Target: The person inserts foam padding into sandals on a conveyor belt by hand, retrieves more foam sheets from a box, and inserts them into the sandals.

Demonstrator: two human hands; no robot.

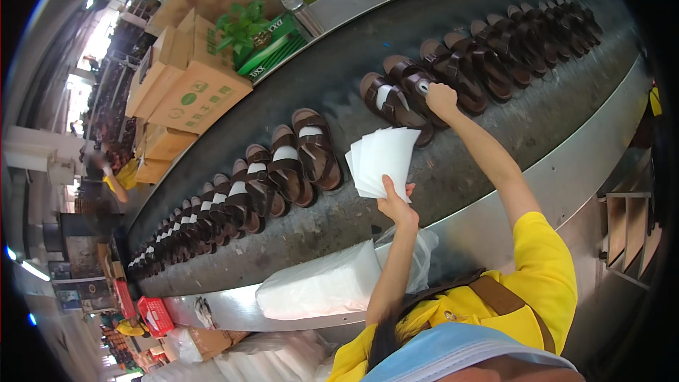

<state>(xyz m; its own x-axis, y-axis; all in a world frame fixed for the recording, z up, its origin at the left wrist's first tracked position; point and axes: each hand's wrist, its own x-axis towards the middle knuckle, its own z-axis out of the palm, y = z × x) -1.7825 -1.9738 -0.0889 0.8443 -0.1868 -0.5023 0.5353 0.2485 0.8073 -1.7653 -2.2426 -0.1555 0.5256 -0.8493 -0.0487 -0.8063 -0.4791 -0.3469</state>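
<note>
My left hand (397, 205) is closed on a fanned stack of thin white sheets (385, 161), held above the dark conveyor belt (438, 180). My right hand (443, 101) reaches to a brown sandal (404, 73). Its fingers are pinched at the strap on a small rolled white sheet (424, 88), mostly hidden by the strap and fingers. Just left of it, another brown sandal (389, 102) has a white piece under its straps. Further left, a row of sandals (318, 148) carries white pieces under the straps. The sandals to the right (488, 74) show no white pieces.
A plastic-wrapped white stack (322, 283) lies on the metal edge near me. Beyond the belt are cardboard boxes (194, 95), a green box (272, 46) with a plant and a clear bottle (300, 10). A red basket (155, 315) stands far left; another person's arm (117, 187) shows there.
</note>
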